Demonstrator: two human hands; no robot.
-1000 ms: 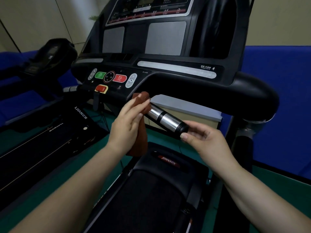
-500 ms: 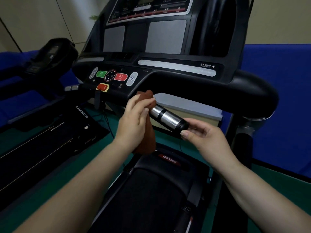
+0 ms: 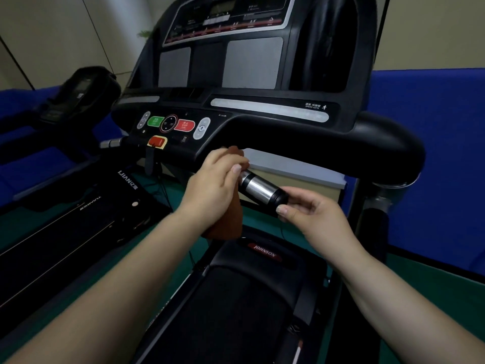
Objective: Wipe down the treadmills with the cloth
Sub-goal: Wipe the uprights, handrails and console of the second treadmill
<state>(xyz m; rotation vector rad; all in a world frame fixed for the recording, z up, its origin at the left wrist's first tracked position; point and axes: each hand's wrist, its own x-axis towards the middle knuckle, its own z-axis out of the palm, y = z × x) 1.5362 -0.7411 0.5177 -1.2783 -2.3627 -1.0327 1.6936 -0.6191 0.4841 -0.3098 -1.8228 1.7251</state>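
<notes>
- A room with pale walls is seen, with blue padding along the lower walls and a green floor underneath.
- The middle of the view is filled by a black treadmill; its display console is raised at the top, a control strip with a green button and a red stop button is set below, and a red safety clip is placed under those.
- The word JOHNSON is printed on the motor cover ahead of the dark belt.
- A second treadmill is seen to the left, its black deck marked with white lettering, and its dark console is raised behind.
- A chrome handlebar grip is angled down from under the console toward the lower right, capped in black at its end.
- A brown cloth is wrapped over the upper part of the grip and hangs below it.
- The cloth is clamped against the grip by the left hand, whose fingers are curled over it.
- The black end cap is pinched by the right hand, with thumb and fingers bent around it.
</notes>
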